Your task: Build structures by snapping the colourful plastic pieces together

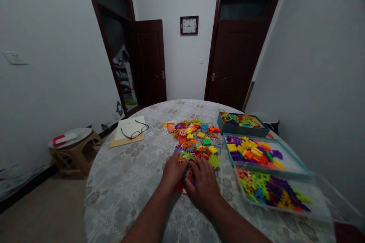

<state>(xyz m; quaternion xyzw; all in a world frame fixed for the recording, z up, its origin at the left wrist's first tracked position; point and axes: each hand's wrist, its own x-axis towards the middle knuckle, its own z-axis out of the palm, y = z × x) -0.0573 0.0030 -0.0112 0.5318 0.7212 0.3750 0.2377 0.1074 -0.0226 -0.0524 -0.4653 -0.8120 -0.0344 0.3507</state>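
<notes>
Left hand (pixel 173 170) and right hand (pixel 203 186) were laid close together on the table (pixel 128 190), both half curled over a small cluster (pixel 188 174) of bricks at the near edge of the heap (pixel 195 136). Whether the cluster was gripped or only pressed down could not be told. Bricks appeared to be in the course of being joined. For a further brick, one hand would need to be freed and the heap just beyond reached.
</notes>
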